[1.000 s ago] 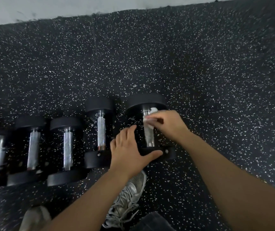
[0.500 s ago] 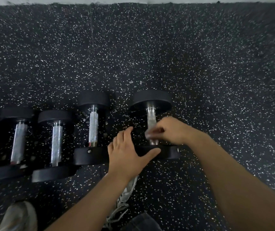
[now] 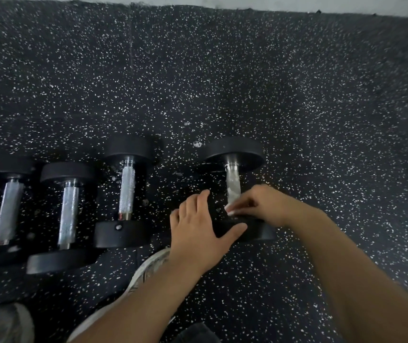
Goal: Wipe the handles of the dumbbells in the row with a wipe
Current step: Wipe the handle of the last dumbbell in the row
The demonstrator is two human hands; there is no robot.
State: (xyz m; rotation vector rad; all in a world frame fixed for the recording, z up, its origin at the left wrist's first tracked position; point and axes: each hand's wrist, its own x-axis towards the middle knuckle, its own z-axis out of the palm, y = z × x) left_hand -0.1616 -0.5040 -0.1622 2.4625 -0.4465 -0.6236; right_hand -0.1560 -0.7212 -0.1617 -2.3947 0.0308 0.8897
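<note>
Several black dumbbells with silver knurled handles lie in a row on the speckled floor. On the rightmost dumbbell (image 3: 235, 151), my right hand (image 3: 263, 204) pinches a white wipe (image 3: 232, 194) around the near end of the handle. My left hand (image 3: 198, 226) lies flat with fingers spread on that dumbbell's near weight head, thumb across it. To the left lie the third dumbbell (image 3: 127, 186), another dumbbell (image 3: 68, 214) and one more (image 3: 7, 209) at the frame's left edge.
Black rubber flooring with white specks (image 3: 321, 120) stretches to a pale wall base (image 3: 222, 1) at the top. My two grey shoes (image 3: 148, 268) (image 3: 2, 323) stand just below the dumbbell row.
My right hand has slid the wipe down the handle from the far weight head to the near end. The left hand stayed on the near head. The view shifted slightly.
</note>
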